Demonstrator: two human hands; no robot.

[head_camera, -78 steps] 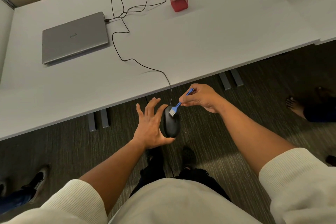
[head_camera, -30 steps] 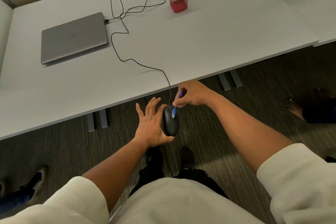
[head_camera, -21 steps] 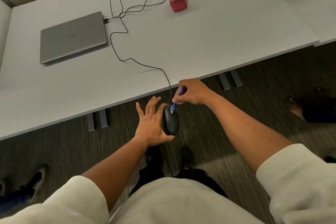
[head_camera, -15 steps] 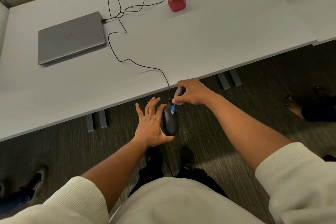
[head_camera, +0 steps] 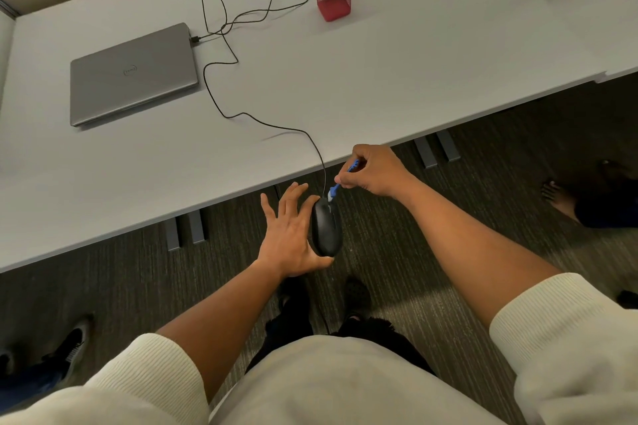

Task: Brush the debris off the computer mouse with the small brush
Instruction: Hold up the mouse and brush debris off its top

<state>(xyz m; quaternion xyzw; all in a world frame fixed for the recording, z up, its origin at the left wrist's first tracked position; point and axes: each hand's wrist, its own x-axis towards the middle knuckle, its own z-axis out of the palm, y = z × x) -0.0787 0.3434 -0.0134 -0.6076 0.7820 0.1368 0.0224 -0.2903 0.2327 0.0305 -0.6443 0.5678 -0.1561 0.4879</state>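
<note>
Mouse, black, smooth and oval, is held in the air just off the desk's near edge, its cable trailing up over that edge. Left hand cradles it between thumb and splayed fingers. Right hand pinches the blue brush, whose pale bristles touch the mouse's front end.
</note>
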